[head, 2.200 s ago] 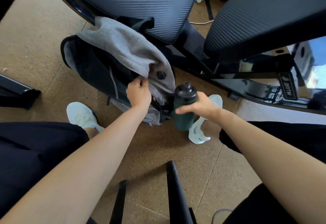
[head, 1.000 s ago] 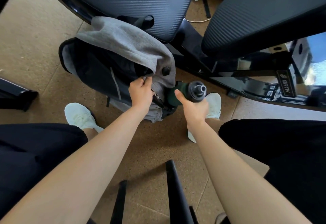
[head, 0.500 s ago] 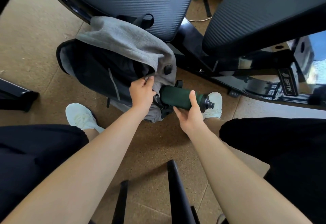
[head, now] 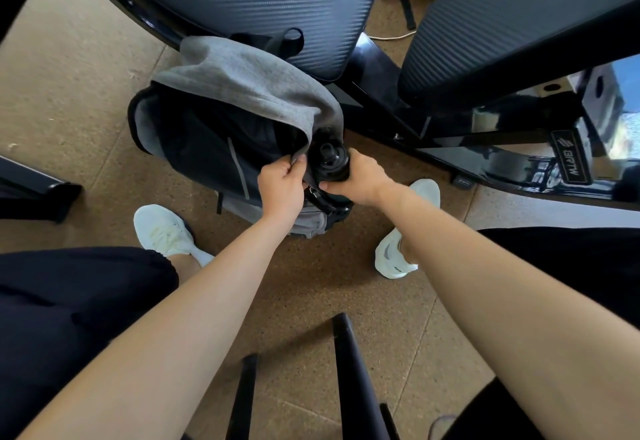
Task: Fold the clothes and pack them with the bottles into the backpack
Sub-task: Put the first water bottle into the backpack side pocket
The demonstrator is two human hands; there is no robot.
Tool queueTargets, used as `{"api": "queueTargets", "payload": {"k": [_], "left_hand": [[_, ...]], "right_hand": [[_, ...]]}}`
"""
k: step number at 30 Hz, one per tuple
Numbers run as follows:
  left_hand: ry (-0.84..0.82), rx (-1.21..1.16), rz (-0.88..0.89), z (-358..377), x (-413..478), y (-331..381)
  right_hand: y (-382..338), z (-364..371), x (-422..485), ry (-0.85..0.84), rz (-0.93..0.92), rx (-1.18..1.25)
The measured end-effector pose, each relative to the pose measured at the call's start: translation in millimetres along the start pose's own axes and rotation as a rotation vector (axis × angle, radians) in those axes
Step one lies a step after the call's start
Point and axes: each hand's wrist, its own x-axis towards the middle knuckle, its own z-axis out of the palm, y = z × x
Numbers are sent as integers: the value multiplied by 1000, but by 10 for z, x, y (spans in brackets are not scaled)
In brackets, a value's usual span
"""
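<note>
Right hand (head: 358, 180) was wrapped round the bottle (head: 328, 162). Fingers curled over its far side, thumb under the near edge: a full grip, not a pinch. Bottle dark, cap end facing the camera, body pointing down at the right side of the backpack (head: 207, 152). Backpack stood on the floor (head: 86, 76), just beyond the white shoes (head: 162, 232).

Left hand (head: 281, 187) was closed on the edge of the grey cloth (head: 249, 86) at the bag's mouth, drawing it aside. Flap or garment, could not tell. The two hands were almost touching.

Judgement: the step in hand was seating the bottle. To do it well:
- spread the opening wide with the left hand
- line the bottle up with the gap and press straight down from the cap end
- watch that no cloth bunches under the base

How deep the bottle sat was hidden.
</note>
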Motion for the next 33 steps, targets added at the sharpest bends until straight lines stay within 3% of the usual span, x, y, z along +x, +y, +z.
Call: {"api": "queueTargets", "payload": {"k": [2,5,7,10,14,18,22,26,33], "left_hand": [[1,6,-6,-12,22,33],[20,24,-10,-40,70,62],[20,48,2,-67,71,95],[5,30,8,-75,19,165],[-70,14,51,-100,-62,199],[-213,161,187,-96,-175,229],[-184,464,293,-68,-141,288],[-134,433,298,-106,-142,319],[-116,423,318,-183,-167,308]], "right_hand": [[52,-174,63,-186,-22,46],[205,-398,92,-347,5,405],[301,-446,86,-291,39,591],[416,-325,64,-197,151,663],[484,-85,48,-306,324,786],[425,-9,52,-283,280,731],[542,10,83,-240,299,801],[856,158,120,-43,383,1005],[782,522,189,-26,377,1026]]}}
